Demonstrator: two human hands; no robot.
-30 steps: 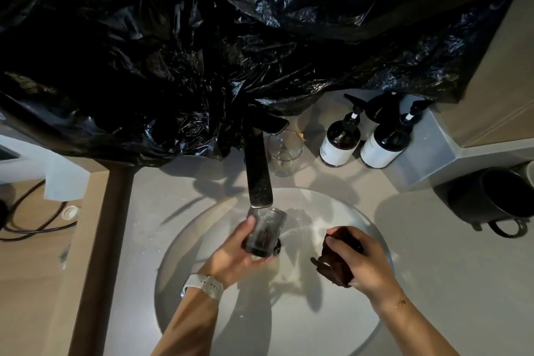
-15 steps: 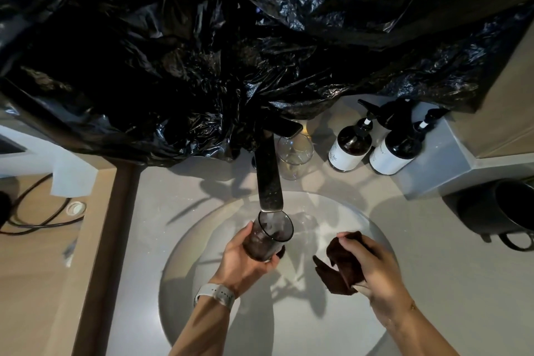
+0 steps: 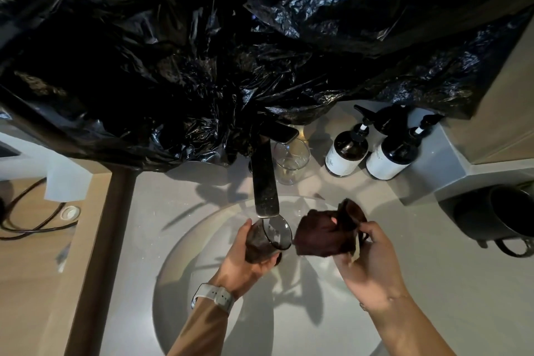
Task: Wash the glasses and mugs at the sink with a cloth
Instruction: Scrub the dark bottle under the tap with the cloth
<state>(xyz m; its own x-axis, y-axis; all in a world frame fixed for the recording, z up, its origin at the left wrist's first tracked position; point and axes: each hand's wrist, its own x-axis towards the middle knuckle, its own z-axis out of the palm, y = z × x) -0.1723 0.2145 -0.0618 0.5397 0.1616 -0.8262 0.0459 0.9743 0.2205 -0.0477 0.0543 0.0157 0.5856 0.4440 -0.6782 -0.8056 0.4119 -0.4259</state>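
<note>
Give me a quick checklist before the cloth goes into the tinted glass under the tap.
1. Left hand grips the tinted glass firmly: ok.
2. Glass mouth open toward the cloth: ok, rim tilted up and to the right.
3. Right hand holds the dark brown cloth: ok, bunched just beside the rim, not yet inside.
4. Glass under the faucet spout: ok.
5. Water running: cannot tell.
6. Next items in reach: ok, clear glass behind the faucet, black mug on the right.
</note>
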